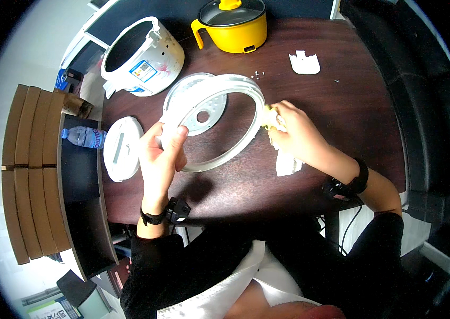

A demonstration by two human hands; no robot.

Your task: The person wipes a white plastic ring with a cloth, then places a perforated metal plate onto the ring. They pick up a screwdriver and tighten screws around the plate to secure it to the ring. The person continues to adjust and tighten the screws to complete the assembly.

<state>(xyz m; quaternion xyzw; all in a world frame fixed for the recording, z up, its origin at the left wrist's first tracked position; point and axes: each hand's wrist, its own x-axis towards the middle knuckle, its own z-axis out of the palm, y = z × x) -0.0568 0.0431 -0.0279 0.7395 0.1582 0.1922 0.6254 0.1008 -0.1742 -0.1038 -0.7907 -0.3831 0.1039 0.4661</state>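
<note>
A white plastic ring (228, 158) is held up, tilted, above the dark wooden table (352, 127). My left hand (164, 151) grips its left side, with the thumb on top and the fingers behind. At the ring's right edge, my right hand (302, 130) is closed on a crumpled white and yellowish cloth (287, 164) that touches the rim. Partly behind the ring lies a round pale metal plate (215, 114) with a central hole. Left of my left hand rests a white oval cover (132, 135) with a long slot.
A white rice cooker body (164, 66), without a lid, stands at the back left. Beside it is a yellow pot (238, 37) with a glass lid. Small screws (257, 74) and a white plastic piece (304, 65) lie farther right. A bottle (84, 136) and cardboard boxes (31, 159) are left.
</note>
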